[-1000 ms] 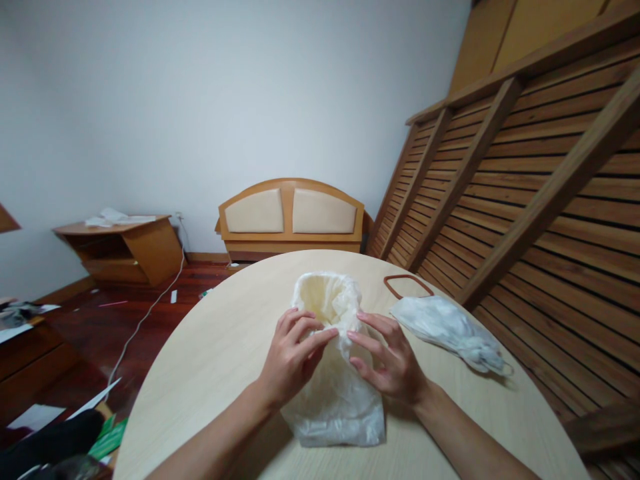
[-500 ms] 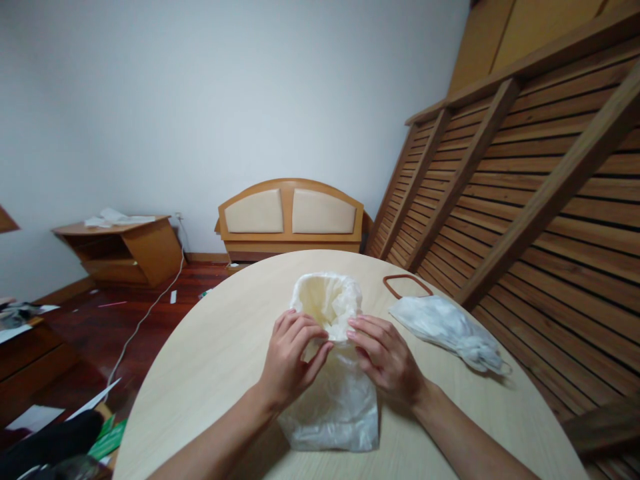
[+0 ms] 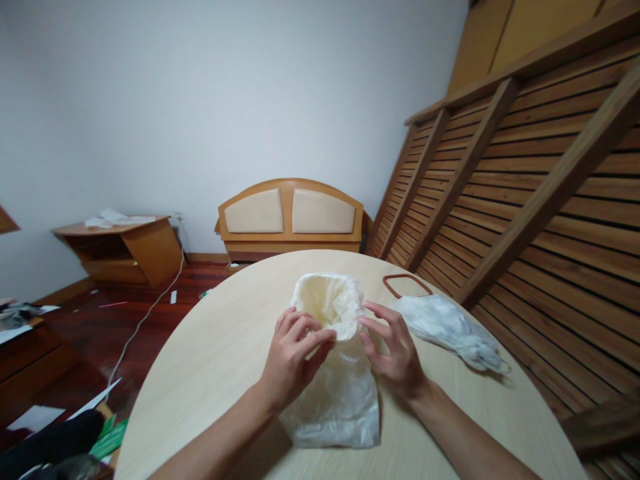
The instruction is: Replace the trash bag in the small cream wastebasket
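between left fingers (image 3: 320, 338) and right fingers (image 3: 376, 327) sits the white bag (image 3: 340, 387)

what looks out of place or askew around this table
The slatted wooden panel slants up at right, as if stood on its side, and loose papers lie strewn at lower left. Nothing looks spilled around the white bag.

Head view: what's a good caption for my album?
Left hand and right hand at an open, crinkly white plastic bag.
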A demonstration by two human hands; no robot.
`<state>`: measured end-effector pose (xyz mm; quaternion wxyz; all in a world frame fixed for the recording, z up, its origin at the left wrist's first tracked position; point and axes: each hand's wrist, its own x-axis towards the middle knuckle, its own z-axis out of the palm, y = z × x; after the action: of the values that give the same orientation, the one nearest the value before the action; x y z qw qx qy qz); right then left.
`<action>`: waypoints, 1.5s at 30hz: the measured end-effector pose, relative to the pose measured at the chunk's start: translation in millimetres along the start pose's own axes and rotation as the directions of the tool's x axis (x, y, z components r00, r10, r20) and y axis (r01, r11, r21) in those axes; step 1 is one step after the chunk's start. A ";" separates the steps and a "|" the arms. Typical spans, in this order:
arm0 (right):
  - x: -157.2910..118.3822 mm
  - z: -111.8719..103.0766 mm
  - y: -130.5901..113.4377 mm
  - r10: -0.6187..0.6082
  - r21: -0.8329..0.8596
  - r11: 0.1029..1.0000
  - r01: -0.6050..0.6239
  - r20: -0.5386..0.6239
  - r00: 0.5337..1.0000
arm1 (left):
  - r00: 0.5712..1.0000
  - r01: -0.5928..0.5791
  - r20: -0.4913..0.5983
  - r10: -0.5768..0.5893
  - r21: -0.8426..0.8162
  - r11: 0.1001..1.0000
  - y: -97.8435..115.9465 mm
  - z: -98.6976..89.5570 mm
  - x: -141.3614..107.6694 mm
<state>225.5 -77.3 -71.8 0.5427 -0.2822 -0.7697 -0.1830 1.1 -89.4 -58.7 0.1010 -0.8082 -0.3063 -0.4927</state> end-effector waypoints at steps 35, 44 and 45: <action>9.0 -5.3 -10.8 -0.124 0.099 0.988 0.115 0.089 0.988 | 1.000 -0.027 -0.012 0.026 -0.038 0.999 -2.0 -1.5 0.7; 11.5 -6.9 -12.1 -0.072 0.037 0.997 0.070 0.048 0.996 | 0.998 -0.049 -0.039 0.046 -0.079 0.996 -3.6 -3.8 1.6; 11.6 -7.4 -12.9 -0.076 0.029 0.997 0.074 0.051 0.996 | 0.998 -0.049 -0.042 0.046 -0.079 0.996 -3.7 -4.3 2.1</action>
<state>219.9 -88.9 -58.1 0.5189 -0.2504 -0.7960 -0.1853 -3.5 -87.6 -55.2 0.0864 -0.8087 -0.2651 -0.5180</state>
